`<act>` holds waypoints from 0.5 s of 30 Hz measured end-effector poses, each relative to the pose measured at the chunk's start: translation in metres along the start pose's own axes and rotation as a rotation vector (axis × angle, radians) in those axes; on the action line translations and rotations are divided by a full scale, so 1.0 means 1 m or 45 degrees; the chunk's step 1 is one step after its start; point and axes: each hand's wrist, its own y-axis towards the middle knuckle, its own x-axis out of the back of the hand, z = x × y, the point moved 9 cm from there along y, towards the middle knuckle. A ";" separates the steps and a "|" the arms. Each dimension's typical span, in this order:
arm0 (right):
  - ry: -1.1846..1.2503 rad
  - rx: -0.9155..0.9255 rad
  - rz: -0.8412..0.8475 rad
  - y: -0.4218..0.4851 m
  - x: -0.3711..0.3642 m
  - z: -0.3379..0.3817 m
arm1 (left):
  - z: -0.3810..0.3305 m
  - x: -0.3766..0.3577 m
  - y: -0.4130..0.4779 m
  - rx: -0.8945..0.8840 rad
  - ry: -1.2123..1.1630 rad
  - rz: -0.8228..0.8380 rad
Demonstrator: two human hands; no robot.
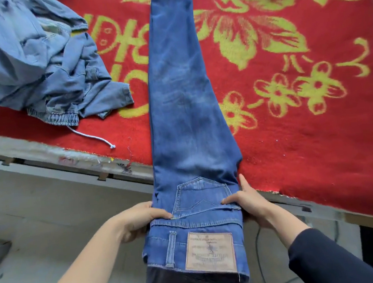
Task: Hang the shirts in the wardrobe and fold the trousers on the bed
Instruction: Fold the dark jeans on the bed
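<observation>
Nearest us, the waistband end of the jeans point(183, 95) w/ its tan patch point(209, 251) hangs off the bed edge, against our legs. Our left hand point(141, 220) grips the left side just above the waistband, thumb on top, fingers curled under the denim. Our right hand point(249, 201) holds the opposite side, thumb laid across the fabric by the back pocket point(200, 195), index finger stretched along the seam. Its other fingers are hidden underneath, so we can't tell how tightly they close. Holding both sides at the same level prob. keeps the cloth taut & square, ready to lift this end over for a cross fold.

We see the jeans doubled leg on leg, pocket side up, most of their length flat on the red blanket point(307, 140). Long axis runs straight away from us, approx. perpendicular to the bed edge: waist points at us, hems at the far side. A heap of paler denim clothes point(34, 60) sits well apart to the left, its white drawstring point(95, 137) trailing toward the edge, prob. parked out of the way.
</observation>
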 end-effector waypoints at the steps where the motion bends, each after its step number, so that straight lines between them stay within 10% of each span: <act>1: 0.082 0.012 -0.006 0.003 0.003 0.012 | -0.022 0.010 -0.002 -0.085 -0.056 -0.037; 9: 0.543 0.049 0.036 0.029 0.033 0.168 | -0.214 0.080 -0.022 -0.638 -0.372 -0.292; 15: 0.540 0.157 -0.007 0.099 0.053 0.274 | -0.327 0.133 0.017 -0.649 -0.498 -0.327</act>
